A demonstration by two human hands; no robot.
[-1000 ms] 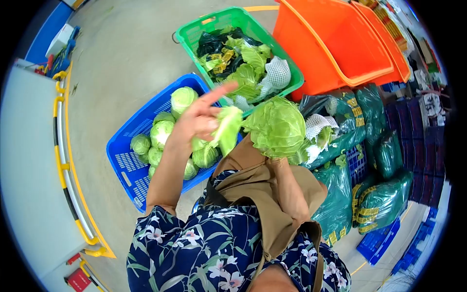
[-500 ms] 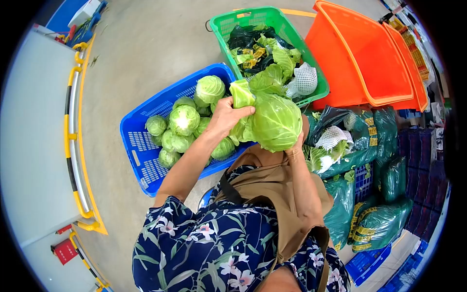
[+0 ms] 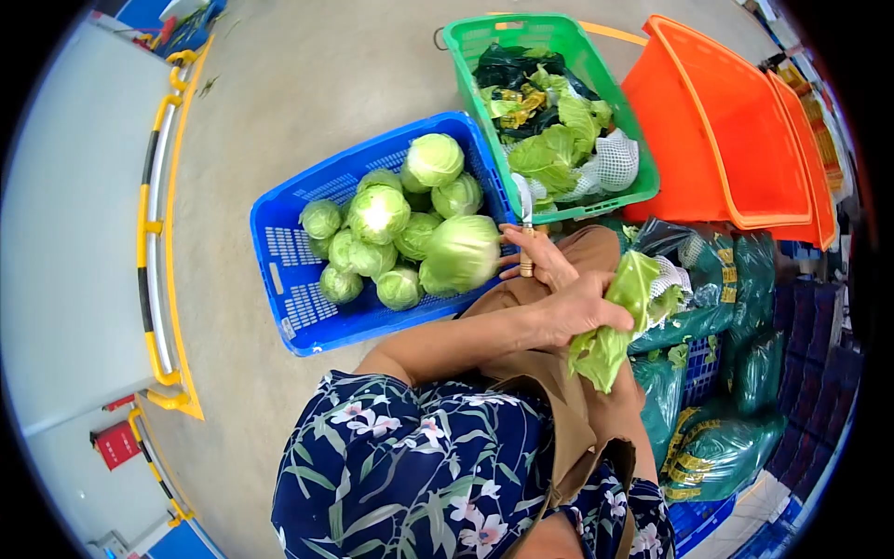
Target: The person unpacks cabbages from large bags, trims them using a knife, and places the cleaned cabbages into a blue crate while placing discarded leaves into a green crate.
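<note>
Left grip (image 3: 585,312): closed around cabbage leaves (image 3: 610,321). Right grip (image 3: 551,264): holding knife (image 3: 527,264). Blurred cabbage (image 3: 460,255): at right hand's 9 o'clock, over blue crate's (image 3: 287,244) 4 o'clock area.

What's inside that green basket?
On top: loose cabbage leaves, crumpled dark plastic and white netting. Whatever lies beneath is covered, as is most of the basket's floor.

One cabbage (image 3: 463,256): blurred | right hand (image 3: 548,261): partly behind left hand (image 3: 579,312) | shirt (image 3: 400,456): cut off
</note>
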